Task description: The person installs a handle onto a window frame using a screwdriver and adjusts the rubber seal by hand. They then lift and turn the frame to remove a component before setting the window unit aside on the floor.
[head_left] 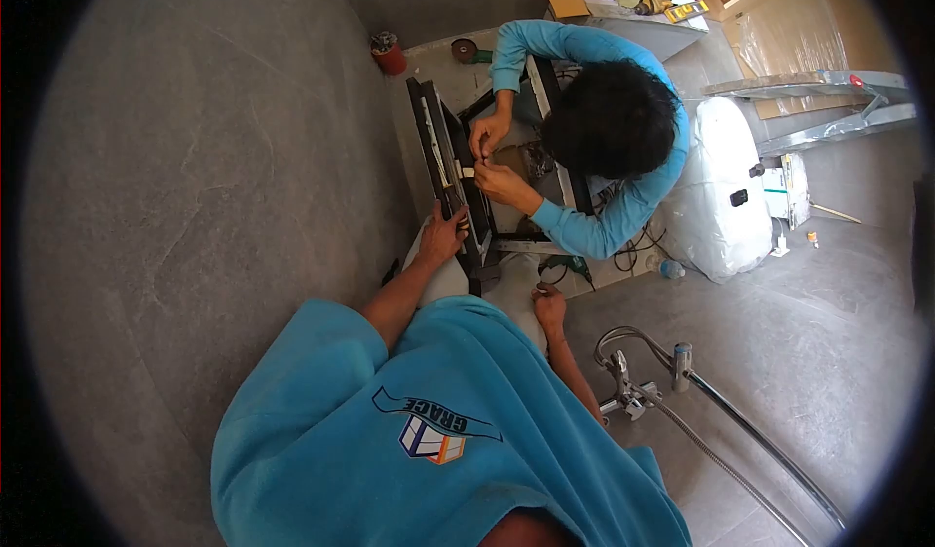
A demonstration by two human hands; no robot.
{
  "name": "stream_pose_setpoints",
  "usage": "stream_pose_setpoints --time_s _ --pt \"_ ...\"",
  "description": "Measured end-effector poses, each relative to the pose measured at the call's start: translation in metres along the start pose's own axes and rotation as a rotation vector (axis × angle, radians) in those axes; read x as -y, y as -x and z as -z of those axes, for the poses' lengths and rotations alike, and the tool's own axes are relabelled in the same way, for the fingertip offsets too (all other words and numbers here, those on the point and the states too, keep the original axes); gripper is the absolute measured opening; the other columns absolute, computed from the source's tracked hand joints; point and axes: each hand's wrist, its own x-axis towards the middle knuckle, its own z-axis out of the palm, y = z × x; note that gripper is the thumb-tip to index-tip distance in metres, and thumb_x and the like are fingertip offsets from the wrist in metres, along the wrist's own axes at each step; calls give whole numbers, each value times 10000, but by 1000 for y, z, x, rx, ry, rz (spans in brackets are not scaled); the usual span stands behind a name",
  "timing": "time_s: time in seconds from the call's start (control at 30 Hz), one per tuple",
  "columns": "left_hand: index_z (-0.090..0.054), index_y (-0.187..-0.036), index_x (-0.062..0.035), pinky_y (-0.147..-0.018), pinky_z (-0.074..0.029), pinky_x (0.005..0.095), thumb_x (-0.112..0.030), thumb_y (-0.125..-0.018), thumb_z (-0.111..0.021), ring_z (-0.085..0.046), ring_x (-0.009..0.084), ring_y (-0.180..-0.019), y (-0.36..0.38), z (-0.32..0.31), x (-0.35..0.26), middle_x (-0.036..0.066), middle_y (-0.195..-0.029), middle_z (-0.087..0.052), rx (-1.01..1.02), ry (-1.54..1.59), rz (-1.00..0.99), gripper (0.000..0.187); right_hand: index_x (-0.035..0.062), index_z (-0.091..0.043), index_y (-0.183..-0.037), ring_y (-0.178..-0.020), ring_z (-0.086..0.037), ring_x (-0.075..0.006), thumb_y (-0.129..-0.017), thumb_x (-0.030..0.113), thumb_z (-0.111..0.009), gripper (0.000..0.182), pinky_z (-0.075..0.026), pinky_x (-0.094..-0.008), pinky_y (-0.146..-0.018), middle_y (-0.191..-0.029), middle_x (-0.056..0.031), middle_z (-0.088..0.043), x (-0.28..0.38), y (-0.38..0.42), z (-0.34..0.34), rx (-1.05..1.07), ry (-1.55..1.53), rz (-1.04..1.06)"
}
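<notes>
Leftmost, your left hand [443, 235] was clenched around the near end of the dark frame [450, 172], which stood on edge on the floor [195, 206] ahead of your knees. You were its only visible brace at that end, so a slackened grip could have let the frame tip toward the co-worker. Just beyond your hand, the co-worker's two hands [492, 157] pinched a small pale fitting [467, 171] against the frame's inner rail; any twist from your side could have jarred that part out of place or nipped those fingers between rail and fitting. Your right hand [549, 305] rested lower, near a green power drill [577, 268] and its looped cable [633, 250]; whether it was closed on anything, the view did not show. A shift of your knee could have snagged that cable and dragged the tool. Farther right, a chrome tap set with its hose [672, 391] lay loose on the floor, close to your side, where a backward step could have caught it. The white wrapped bundle [716, 196] stood clear of the work.
</notes>
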Motion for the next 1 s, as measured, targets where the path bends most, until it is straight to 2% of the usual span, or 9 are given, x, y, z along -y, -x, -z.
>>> stream_pose_setpoints --time_s 0.07,0.17,0.5,0.67,0.8,1.0 --pt "-323 -1370 -320 -908 -438 485 -359 -831 -584 -472 460 -1114 1 8 -3 300 -1407 -157 80 39 19 600 49 -649 -1019 -850 -629 -324 -759 234 -630 320 -473 -370 -765 -874 -179 -667 3 1 2 4 3 -13" --pt "-300 -1381 -310 -894 -447 485 -386 -831 -575 -480 457 -1104 -2 3 1 302 -1405 -157 78 1 19 619 50 -648 -1016 -858 -629 -325 -757 238 -631 321 -471 -369 -772 -873 -181 -667 5 2 2 -5 20 0" --pt "-306 -1387 -279 -915 -433 483 -415 -816 -585 -450 448 -1145 -3 -1 -2 301 -1389 -182 25 -20 20 649 57 -648 -1030 -872 -624 -324 -756 230 -629 324 -467 -370 -787 -880 -177 -667 1 1 1 3 -32 -21" --pt "-356 -1355 -255 -924 -422 493 -455 -798 -601 -447 451 -1145 -8 -5 -4 297 -1383 -189 5 63 72 641 60 -651 -1031 -879 -622 -325 -758 221 -626 318 -464 -372 -797 -901 -173 -666 11 5 6 13 -2 -43" --pt "-378 -1336 -251 -925 -422 487 -461 -795 -605 -448 450 -1144 -11 -7 -3 297 -1371 -207 -55 105 69 623 58 -651 -1031 -881 -623 -324 -758 218 -625 317 -463 -371 -802 -900 -173 -667 5 0 3 24 9 -50" --pt "-352 -1346 -263 -925 -425 480 -400 -799 -624 -465 447 -1129 -7 1 -6 304 -1361 -213 9 78 74 626 53 -650 -1031 -887 -623 -323 -761 219 -624 318 -464 -370 -806 -899 -169 -669 7 0 3 21 0 -43"
